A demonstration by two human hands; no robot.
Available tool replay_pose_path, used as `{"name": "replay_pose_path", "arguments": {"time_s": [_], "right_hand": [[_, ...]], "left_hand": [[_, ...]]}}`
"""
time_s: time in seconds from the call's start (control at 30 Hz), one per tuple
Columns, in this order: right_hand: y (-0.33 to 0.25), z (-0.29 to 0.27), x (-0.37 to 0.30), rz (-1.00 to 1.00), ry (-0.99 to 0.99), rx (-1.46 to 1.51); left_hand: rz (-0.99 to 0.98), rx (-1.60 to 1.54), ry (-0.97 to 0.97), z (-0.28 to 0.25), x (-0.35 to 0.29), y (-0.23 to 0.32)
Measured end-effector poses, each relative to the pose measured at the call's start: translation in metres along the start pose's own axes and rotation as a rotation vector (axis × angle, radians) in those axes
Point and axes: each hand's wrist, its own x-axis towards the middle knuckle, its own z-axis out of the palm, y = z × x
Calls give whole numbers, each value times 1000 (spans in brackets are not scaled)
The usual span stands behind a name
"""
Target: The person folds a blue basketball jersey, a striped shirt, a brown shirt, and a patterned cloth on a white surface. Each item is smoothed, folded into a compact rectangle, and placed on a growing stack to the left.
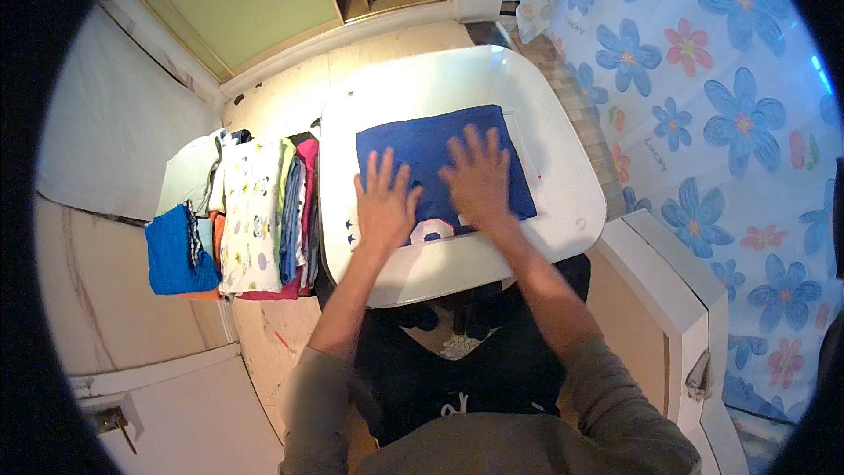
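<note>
A dark blue piece of folded clothing (431,136) lies flat on a white table (404,75) in front of me. Along its near edge there is a white band with printed shapes, partly covered by my hands. My left hand (385,205) rests on its near left part with the fingers spread. Farther to the right, my right hand (480,178) lies on the same cloth, fingers stretched out and apart. Neither hand grips anything.
Left of the table stands a stack of folded clothes (253,211), with a bright blue knitted piece (178,251) at its near left. A flowered curtain (703,123) hangs on the right. A white cabinet (664,273) stands near my right arm.
</note>
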Motion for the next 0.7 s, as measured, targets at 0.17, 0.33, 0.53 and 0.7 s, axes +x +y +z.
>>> {"name": "replay_pose_path", "arguments": {"time_s": [0.17,0.33,0.53,0.7], "right_hand": [[-31,34,-67,-86,-204,-37],[-27,27,-82,-32,-204,-28],[35,9,-100,87,-161,-131],[64,0,-102,353,-111,-65]], "left_hand": [[-17,52,-172,34,-44,-7],[-82,11,-247,17,-52,-4],[-87,-5,-276,14,-50,-1],[-154,-75,-99,28,-52,-13]]}}
